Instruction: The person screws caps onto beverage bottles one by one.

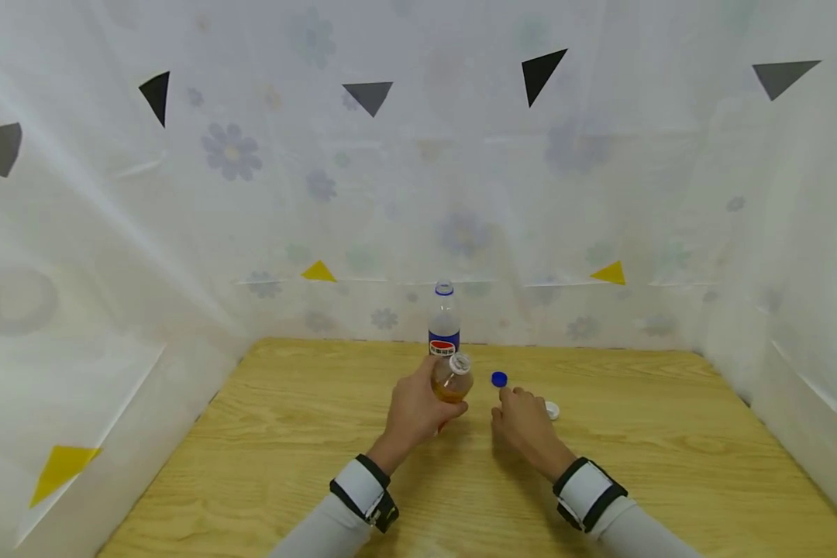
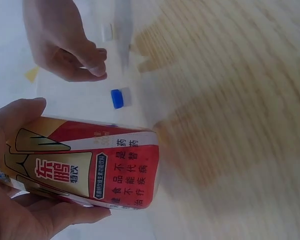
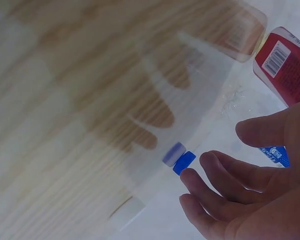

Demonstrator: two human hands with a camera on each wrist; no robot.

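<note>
My left hand grips a drink bottle with a red and gold label; its neck stands uncapped in the head view, with amber liquid inside. Whether its base touches the table I cannot tell. Right behind it is a clear cola bottle with a blue label and an uncapped mouth, its lower part hidden. My right hand holds nothing; its fingers bend loosely near a blue cap on the table. Beside that hand lies a white cap, partly covered by the hand in the head view.
The wood-grain table has a glossy surface that reflects the hand and bottle. Pale sheeting with flower prints walls in its back and sides. Black and yellow triangles are stuck on the sheeting. Both wrists wear strapped bands.
</note>
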